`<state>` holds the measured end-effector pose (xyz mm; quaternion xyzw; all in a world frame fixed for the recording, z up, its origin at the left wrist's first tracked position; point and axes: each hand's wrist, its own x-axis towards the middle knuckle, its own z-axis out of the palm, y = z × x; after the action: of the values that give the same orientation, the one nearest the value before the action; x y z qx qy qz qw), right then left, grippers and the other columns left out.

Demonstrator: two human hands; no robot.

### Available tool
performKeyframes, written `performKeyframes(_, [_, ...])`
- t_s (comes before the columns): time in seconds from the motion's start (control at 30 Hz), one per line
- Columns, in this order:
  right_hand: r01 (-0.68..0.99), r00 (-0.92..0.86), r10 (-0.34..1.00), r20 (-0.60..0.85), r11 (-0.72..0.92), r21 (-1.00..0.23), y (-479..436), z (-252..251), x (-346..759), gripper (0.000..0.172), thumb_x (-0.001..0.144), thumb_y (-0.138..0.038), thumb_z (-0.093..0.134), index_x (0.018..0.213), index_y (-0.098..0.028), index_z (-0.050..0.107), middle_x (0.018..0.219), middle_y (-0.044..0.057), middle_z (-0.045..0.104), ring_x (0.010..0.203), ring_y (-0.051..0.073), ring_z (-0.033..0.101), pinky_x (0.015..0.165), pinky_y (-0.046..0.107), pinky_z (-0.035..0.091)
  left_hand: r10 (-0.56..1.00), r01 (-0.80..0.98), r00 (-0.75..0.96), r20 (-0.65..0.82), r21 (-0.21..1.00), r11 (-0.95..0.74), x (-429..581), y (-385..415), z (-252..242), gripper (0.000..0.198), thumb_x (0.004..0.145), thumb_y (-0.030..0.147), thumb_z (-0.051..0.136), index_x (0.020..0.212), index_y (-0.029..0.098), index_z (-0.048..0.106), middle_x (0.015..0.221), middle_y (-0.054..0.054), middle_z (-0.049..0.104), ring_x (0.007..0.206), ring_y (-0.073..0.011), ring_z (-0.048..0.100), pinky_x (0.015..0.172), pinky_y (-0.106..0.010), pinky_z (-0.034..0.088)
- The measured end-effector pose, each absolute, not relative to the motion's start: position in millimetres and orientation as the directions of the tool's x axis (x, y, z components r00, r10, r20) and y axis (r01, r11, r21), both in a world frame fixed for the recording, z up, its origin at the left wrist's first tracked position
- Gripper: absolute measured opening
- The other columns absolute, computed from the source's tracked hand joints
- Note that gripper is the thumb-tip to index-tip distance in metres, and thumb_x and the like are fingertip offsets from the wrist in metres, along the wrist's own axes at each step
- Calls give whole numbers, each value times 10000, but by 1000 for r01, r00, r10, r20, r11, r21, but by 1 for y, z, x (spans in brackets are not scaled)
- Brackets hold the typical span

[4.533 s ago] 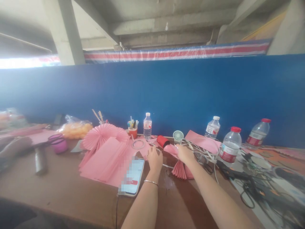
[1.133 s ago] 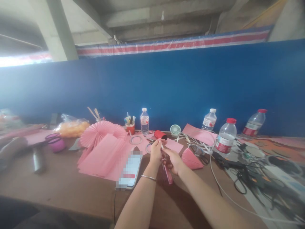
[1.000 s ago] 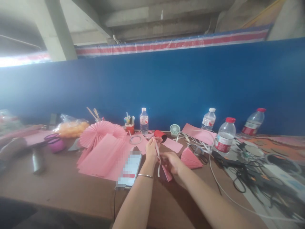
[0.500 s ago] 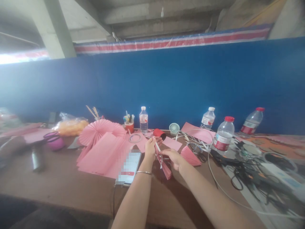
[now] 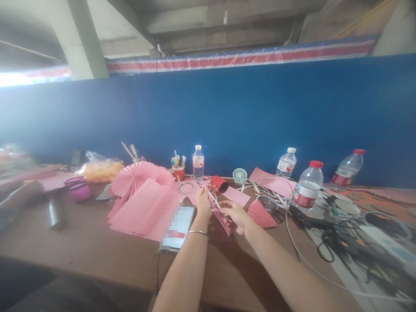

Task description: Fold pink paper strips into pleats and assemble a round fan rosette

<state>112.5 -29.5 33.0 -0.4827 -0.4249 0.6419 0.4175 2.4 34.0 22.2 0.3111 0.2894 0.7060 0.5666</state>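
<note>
The left grip (image 5: 203,205) is pinching one folded pink paper (image 5: 221,219), its fingers hiding the far end; the paper's long axis is slanting from there rightward and nearer the wearer. The right grip (image 5: 236,215) is pinching one white strip (image 5: 213,199), whose lower end is blurring. Just right of that grip one pink fan (image 5: 261,214) is lying; beyond both, four bottles (image 5: 308,187) are standing.

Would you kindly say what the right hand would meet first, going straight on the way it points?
Apart from the white strip it touches, the right hand would probably meet the left hand first; depth is unclear.
</note>
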Motion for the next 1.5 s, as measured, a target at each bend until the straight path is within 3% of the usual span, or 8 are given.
performKeyframes(0.13, [-67,-136,960,-245,-256,-964,-26,22,108,358,601,-244,662,920,-203,505,460,-48,523,360,104,489,304,175,344,984,-630,-147,102,757,-173,-2,33,24,245,724,366,531,860,163,546,928,-87,622,788,-181,617,635,-266,467])
performKeyframes(0.37, [-48,-48,978,-201,-203,-978,-21,13,104,138,619,-244,618,642,-172,502,486,-23,536,389,90,508,354,185,407,996,-656,-78,46,750,-87,-5,30,26,240,739,411,502,871,212,477,932,-53,622,755,-185,626,649,-332,484])
performKeyframes(0.53, [-27,-21,987,-157,-157,-987,-19,7,103,210,663,-368,551,598,-174,502,443,-32,505,374,100,500,350,199,403,998,-714,-50,24,698,-52,-7,32,26,218,745,385,509,864,207,471,913,-50,618,771,-201,626,701,-393,477])
performKeyframes(0.83, [204,9,998,-66,-66,-977,-19,1,101,249,656,-386,537,533,-187,451,349,-36,482,328,117,493,340,192,345,1000,-744,-10,13,668,-16,-11,34,28,174,751,332,514,841,184,498,944,-81,613,824,-225,617,752,-424,457])
performKeyframes(1.13, [464,11,998,69,56,-884,-21,3,106,311,670,-422,515,493,-168,543,417,-3,552,417,116,497,429,200,322,1000,-731,-8,17,682,-18,-9,27,38,135,769,298,494,782,164,501,911,-95,622,880,-226,598,785,-413,441])
performKeyframes(1.5, [409,5,1000,17,13,-913,-14,-6,108,298,649,-421,541,488,-170,548,424,10,562,389,110,487,415,206,315,1000,-729,20,9,684,9,-9,24,42,132,793,284,462,785,156,491,892,-102,623,855,-220,606,792,-412,440])
